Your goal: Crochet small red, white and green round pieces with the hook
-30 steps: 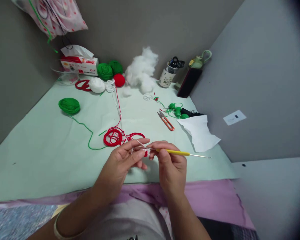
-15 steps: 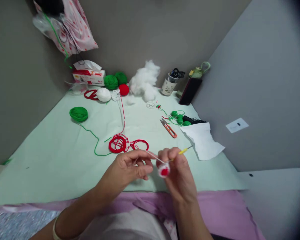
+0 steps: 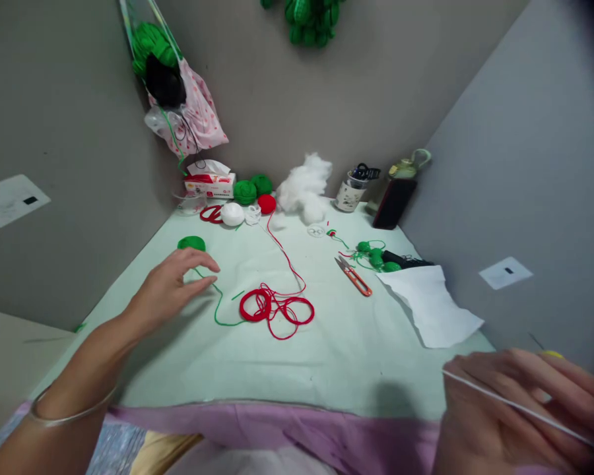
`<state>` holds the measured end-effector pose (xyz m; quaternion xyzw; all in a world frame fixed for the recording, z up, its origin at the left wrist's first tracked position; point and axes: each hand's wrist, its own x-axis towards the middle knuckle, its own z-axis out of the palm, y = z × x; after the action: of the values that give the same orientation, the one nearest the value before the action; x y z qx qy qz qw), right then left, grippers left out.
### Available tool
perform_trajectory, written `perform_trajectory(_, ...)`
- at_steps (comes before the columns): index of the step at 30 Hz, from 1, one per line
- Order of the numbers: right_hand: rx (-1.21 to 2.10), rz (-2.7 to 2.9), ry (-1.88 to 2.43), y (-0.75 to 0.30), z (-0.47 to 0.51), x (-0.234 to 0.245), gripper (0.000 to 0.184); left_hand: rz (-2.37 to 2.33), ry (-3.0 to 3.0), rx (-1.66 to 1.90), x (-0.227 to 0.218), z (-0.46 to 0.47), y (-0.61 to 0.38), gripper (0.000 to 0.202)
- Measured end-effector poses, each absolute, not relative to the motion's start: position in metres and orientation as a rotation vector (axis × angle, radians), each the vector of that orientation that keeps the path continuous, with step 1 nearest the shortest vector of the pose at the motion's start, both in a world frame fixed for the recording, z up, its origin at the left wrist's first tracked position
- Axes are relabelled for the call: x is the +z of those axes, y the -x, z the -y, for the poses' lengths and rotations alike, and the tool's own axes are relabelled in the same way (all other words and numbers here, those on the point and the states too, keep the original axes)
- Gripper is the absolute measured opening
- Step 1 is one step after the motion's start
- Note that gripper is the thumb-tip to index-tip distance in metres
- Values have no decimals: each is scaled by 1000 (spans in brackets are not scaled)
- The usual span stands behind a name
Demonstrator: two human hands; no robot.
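My left hand (image 3: pixel 171 290) is over the left of the table with thumb and fingers apart and nothing visible between them. Just beyond it lies a green yarn ball (image 3: pixel 191 244), partly covered by the fingers. At the right edge my right hand (image 3: pixel 519 409) is closed around a crochet hook (image 3: pixel 553 354); only a bit of its yellow handle and thin metal shaft shows. A strand of white yarn (image 3: pixel 515 404) stretches across the back of that hand. The small red and white crochet piece is out of sight. Loops of red yarn (image 3: pixel 255 305) lie mid-table.
Orange-handled thread snips (image 3: pixel 355 277), green crocheted balls (image 3: pixel 376 257) and a white paper sheet (image 3: pixel 433 307) lie on the right. White stuffing (image 3: pixel 304 188), a cup (image 3: pixel 350 192), a phone (image 3: pixel 395 203) and a tissue box (image 3: pixel 210 185) stand along the back. Walls enclose both sides.
My hands have moved far apart, the left one to the left and opened, the right one to the right edge with the hook. The view has tilted up, and the crochet piece has gone from sight.
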<state>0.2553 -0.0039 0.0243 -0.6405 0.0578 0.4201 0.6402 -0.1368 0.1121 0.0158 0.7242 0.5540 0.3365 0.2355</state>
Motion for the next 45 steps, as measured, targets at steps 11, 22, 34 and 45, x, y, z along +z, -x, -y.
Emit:
perform_trajectory(11, 1514, 496, 355, -252, -5, 15, 20, -1176, -2117, 365, 9, -81, 124, 23)
perform_trajectory(22, 1911, 853, 782, -156, -26, 5, 34, -934, -2184, 514, 67, -62, 70, 17)
perform_trajectory(34, 1793, 981, 1004, -163, -17, 8, 32, -900, -2107, 599, 58, -65, 45, 17)
perform_trajectory(45, 1734, 817, 1109, -198, -3, 1, 33, -1808, -2027, 774, -9, -161, 204, 49)
